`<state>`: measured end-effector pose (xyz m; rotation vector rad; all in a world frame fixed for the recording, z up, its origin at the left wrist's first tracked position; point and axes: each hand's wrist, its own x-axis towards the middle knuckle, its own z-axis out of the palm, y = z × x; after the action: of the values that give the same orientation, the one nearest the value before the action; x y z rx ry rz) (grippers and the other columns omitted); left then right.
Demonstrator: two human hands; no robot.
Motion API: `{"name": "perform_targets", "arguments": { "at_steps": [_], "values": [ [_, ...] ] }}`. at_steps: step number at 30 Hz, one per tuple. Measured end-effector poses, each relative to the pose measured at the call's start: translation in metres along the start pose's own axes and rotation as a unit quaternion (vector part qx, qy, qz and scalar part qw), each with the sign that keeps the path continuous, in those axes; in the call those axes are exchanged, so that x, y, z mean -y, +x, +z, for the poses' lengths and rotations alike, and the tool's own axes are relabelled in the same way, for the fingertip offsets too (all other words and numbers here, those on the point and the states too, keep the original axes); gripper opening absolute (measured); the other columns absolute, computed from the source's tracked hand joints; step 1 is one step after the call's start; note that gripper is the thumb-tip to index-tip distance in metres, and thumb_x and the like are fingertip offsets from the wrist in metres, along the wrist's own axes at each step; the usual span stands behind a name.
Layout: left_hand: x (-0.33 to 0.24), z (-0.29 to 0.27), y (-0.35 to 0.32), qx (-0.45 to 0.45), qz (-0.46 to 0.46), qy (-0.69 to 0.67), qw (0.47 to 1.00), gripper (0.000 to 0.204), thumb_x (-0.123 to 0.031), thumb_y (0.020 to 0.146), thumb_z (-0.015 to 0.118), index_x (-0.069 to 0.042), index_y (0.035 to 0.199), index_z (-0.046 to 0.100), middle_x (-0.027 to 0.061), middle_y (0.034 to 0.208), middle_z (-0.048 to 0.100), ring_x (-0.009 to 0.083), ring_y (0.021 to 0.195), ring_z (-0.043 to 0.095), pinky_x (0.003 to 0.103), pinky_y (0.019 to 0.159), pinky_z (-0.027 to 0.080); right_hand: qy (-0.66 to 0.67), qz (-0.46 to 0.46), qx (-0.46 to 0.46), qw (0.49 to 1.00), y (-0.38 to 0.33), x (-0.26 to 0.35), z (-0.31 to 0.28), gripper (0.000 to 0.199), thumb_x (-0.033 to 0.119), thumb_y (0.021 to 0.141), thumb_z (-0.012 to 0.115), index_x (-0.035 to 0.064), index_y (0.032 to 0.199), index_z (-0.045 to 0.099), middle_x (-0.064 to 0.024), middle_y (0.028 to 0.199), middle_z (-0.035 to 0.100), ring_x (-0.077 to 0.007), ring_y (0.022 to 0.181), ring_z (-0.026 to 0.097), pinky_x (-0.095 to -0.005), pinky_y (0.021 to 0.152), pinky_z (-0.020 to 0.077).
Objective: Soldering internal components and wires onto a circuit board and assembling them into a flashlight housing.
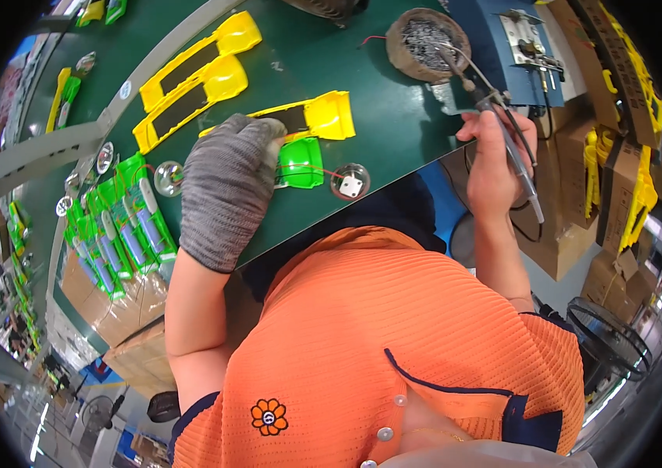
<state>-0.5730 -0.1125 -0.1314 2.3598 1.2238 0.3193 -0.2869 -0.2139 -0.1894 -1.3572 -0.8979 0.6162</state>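
Note:
My left hand [225, 183], in a grey knit glove, is closed over the near edge of the green bench. Under its fingers lie a green plastic casing [300, 162] and a yellow casing [329, 117] with a dark panel; the glove hides how they meet. A thin red wire runs from the green casing to a clear round lens [350, 181] with a white square inside. My bare right hand [495, 160] grips a soldering iron [516, 156] at the bench's right edge. Its metal end reaches into a round bowl [395, 53] of silvery scraps.
Two yellow casings [190, 86] lie at the back left. Several green casings with blue cylindrical cells [134, 243] stand in a row left of the glove. A metal fixture [532, 39] sits back right on a blue board. Cardboard boxes [561, 226] and a black fan [610, 335] are at right.

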Motion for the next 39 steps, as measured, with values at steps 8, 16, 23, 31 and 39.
{"name": "perform_targets", "arguments": {
  "at_steps": [8,16,23,31,39],
  "values": [
    [-0.020,-0.010,0.008,-0.033,0.044,0.068,0.996,0.017,-0.010,0.085,0.065,-0.009,0.101,0.069,0.0130,0.085,0.063,0.0333,0.079,0.062,0.043,0.070,0.050,-0.113,-0.078,0.200,0.970,0.008,0.046,-0.002,0.017,0.001,0.089,0.066,0.0027,0.102,0.055,-0.0088,0.086,0.067,-0.0171,0.074,0.068,-0.0324,0.068,0.0559],
    [0.001,0.000,-0.009,-0.005,0.068,0.109,0.992,0.007,-0.012,0.084,0.066,-0.006,0.086,0.065,0.0179,0.079,0.061,0.0390,0.075,0.061,0.050,0.068,0.048,0.272,0.183,0.210,0.921,-0.004,0.031,0.043,0.018,0.011,0.097,0.064,0.0010,0.104,0.050,-0.0095,0.092,0.067,-0.0164,0.078,0.068,-0.0302,0.071,0.0538],
    [0.006,-0.010,-0.020,-0.020,0.012,0.052,0.998,0.009,-0.007,0.084,0.066,-0.003,0.092,0.069,0.0179,0.088,0.066,0.0370,0.083,0.064,0.044,0.076,0.050,0.324,0.182,0.234,0.899,-0.015,0.028,0.065,0.019,0.011,0.096,0.064,0.0027,0.104,0.048,-0.0079,0.093,0.065,-0.0163,0.081,0.069,-0.0306,0.074,0.0532],
    [0.006,-0.009,-0.017,-0.059,0.041,0.040,0.997,0.010,-0.010,0.086,0.066,-0.008,0.095,0.067,0.0181,0.087,0.062,0.0395,0.078,0.060,0.049,0.066,0.047,0.240,0.136,0.293,0.916,0.014,0.028,0.041,0.014,0.005,0.092,0.067,0.0032,0.099,0.055,-0.0103,0.085,0.068,-0.0203,0.073,0.071,-0.0334,0.065,0.0576],
    [0.009,-0.008,-0.018,-0.019,-0.040,0.070,0.997,0.009,-0.014,0.088,0.067,-0.008,0.095,0.068,0.0133,0.086,0.065,0.0346,0.081,0.064,0.043,0.073,0.050,0.144,0.190,0.361,0.902,0.034,0.025,0.043,0.014,0.005,0.089,0.063,0.0000,0.096,0.052,-0.0109,0.075,0.065,-0.0175,0.069,0.067,-0.0286,0.066,0.0519]
  ]
}}
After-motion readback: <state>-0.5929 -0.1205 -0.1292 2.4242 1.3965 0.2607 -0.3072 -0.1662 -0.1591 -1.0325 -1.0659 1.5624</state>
